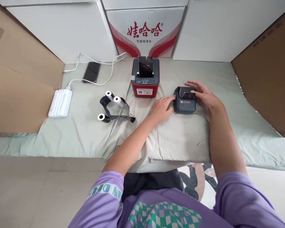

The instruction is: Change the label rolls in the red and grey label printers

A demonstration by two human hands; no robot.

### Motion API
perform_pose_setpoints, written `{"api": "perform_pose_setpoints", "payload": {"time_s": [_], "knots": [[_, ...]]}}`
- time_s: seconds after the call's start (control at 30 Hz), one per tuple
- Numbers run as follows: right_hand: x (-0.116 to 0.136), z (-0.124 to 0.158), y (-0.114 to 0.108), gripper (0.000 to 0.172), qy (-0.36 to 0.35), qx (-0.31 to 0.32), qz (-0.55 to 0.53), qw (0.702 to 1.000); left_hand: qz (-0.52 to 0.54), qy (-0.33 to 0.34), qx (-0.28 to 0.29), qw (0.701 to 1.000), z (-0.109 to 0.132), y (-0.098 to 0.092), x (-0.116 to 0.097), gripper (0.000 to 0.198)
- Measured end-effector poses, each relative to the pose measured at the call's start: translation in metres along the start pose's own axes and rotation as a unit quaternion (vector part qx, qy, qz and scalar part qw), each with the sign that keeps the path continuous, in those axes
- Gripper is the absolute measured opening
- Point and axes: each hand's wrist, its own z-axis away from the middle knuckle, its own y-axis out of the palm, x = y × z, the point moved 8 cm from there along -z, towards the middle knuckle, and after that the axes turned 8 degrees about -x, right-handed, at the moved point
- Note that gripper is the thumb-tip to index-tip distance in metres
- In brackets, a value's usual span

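Observation:
A small dark grey label printer [185,108] lies on the cloth with a short black printed strip [188,95] coming out of its top. My left hand [161,109] rests beside it, fingers stretched, the fingertips touching the printer's left side. On the other side my right hand [206,96] has its thumb against the right edge near the strip, and its other fingers reach apart behind the printer. Whether the thumb touches the strip, I cannot tell. Further left stands a larger red and black receipt printer [145,90] with a wide black strip [146,66] standing up from its slot.
Several white paper rolls [119,101] with loose black printed paper lie left of centre. Behind them are a phone [91,72] and a white power bank [60,103] with a white cable [112,73]. Cardboard panels [26,69] flank both sides; a red-and-white box [146,31] stands behind.

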Motion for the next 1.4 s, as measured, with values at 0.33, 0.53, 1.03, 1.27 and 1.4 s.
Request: {"api": "perform_pose_setpoints", "payload": {"time_s": [0.33,0.53,1.03,1.27,1.4], "knots": [[0.011,0.000,0.002,0.078,-0.035,0.006,0.051,0.998,-0.003,-0.002,-0.015,1.000,0.000,0.003,0.003,0.055],[-0.002,0.004,0.005,0.069,-0.014,0.004,-0.012,1.000,-0.006,0.010,-0.018,1.000,0.002,0.001,0.000,0.062],[-0.004,0.004,0.002,0.067,-0.022,0.033,-0.089,0.995,-0.113,0.006,-0.008,0.994,0.001,-0.003,-0.018,0.064],[-0.019,-0.007,-0.005,0.059,-0.036,-0.041,-0.128,0.990,-0.052,-0.002,-0.013,0.999,0.004,-0.051,-0.037,0.055],[0.021,0.008,-0.023,0.046,-0.180,-0.171,-0.068,0.966,0.046,-0.070,-0.184,0.979,-0.020,-0.158,-0.001,0.037]]}}
